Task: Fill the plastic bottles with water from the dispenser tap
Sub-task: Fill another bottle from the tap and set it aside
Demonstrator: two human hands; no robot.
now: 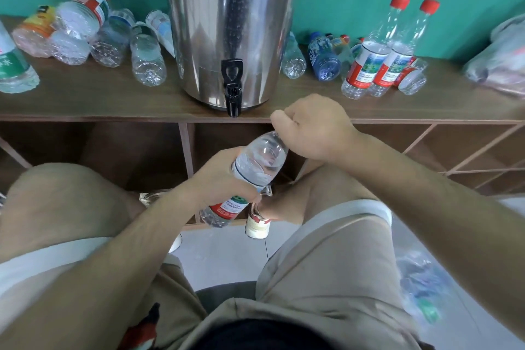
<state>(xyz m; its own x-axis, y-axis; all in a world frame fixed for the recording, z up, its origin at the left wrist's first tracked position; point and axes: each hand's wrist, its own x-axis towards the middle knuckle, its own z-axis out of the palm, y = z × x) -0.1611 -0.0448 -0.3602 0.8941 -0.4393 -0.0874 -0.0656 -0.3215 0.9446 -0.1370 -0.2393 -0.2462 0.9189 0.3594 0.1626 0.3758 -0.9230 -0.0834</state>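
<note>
A clear, red-labelled bottle [261, 162] holding water leans tilted below the dispenser's black tap [233, 88].

The person wears loose beige shorts [326, 278] with a white hem band [366, 207], a dark top [255, 334] with a red patch [142, 329], and a white shoe [257, 226] trimmed in red. The left hand [227, 179], right hand [315, 128] and forearms are bare.

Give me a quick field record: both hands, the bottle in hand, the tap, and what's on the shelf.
left hand: grips the held bottle round its middle
right hand: curled over the bottle's top; cap hidden
held bottle: tilted, below the tap, not at its spout
tap: black, no stream visible
shelf: upright red-capped bottles right of the dispenser; lying bottles left
</note>
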